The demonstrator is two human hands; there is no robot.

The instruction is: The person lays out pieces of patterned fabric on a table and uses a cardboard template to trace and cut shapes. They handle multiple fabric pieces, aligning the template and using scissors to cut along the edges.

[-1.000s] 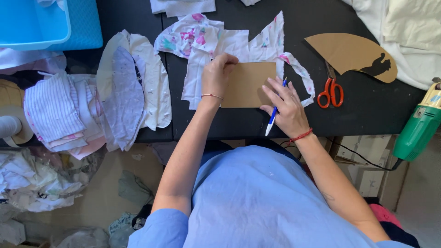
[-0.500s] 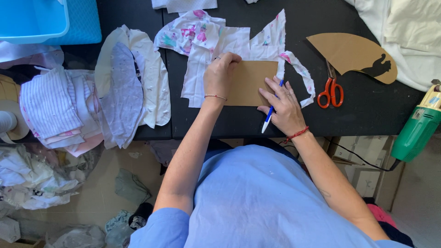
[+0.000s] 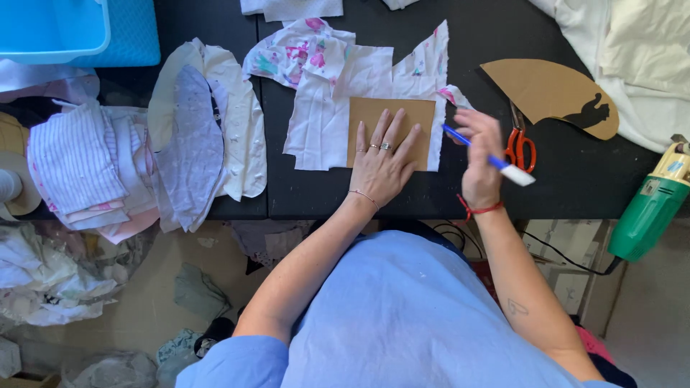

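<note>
Left hand point(image 3: 384, 162): fingers spread flat, palm down, pressing a rectangular brown cardboard template point(image 3: 374, 115) onto a white fabric piece point(image 3: 323, 118); holding nothing, only pinning. Right hand point(image 3: 480, 158): fingers closed around a blue pen point(image 3: 489, 156) with a white cap end, tip pointing toward the template's right edge, just beside it, lifted slightly off the cloth as far as can be judged. Template: lies near the middle of the black table point(image 3: 575, 179), wholly on the fabric; likely stiff, light, prone to sliding on the cloth, best held by flat pressure at its centre, leaving the edges free. Fabric: thin, soft, wrinkles easily, pink floral print at its upper part; best handled by its edges. Nearby: orange-handled scissors point(image 3: 519, 144) right of the pen; curved cardboard pattern point(image 3: 550, 90) beyond them; green power tool point(image 3: 650, 208) at the table's right edge; stacked cut fabric shapes point(image 3: 205, 129) and folded striped cloth point(image 3: 72, 158) to the left; blue bin point(image 3: 72, 29) at the upper left.
</note>
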